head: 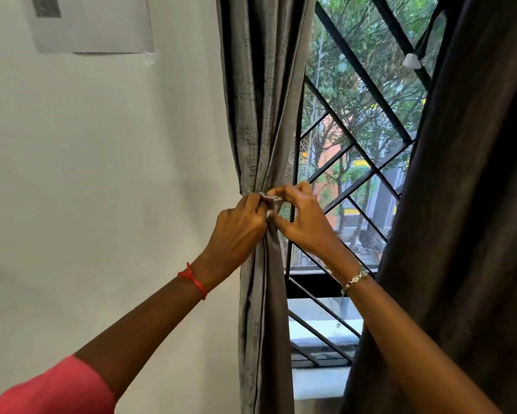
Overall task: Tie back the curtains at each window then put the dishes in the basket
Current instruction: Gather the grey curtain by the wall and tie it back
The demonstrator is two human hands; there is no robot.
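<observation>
Left hand [239,225], right hand [303,222] pinch cloth tieback [271,201] round pleated curtain [260,115].

Grey curtain [263,94], dark brown curtain [472,204], black diamond-pattern window grille [367,171], pink sleeve [57,389], red wristband [193,280].

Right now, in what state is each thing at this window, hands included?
grey curtain: gathered into a bunch beside the wall.
tieback: at the bunch's narrowest point, held by both hands, not yet let go.
left hand: grips the tieback against the curtain.
right hand: pinches the tieback's end.
dark curtain: hangs down, no tieback seen on it.
window: uncovered between the curtains.
</observation>
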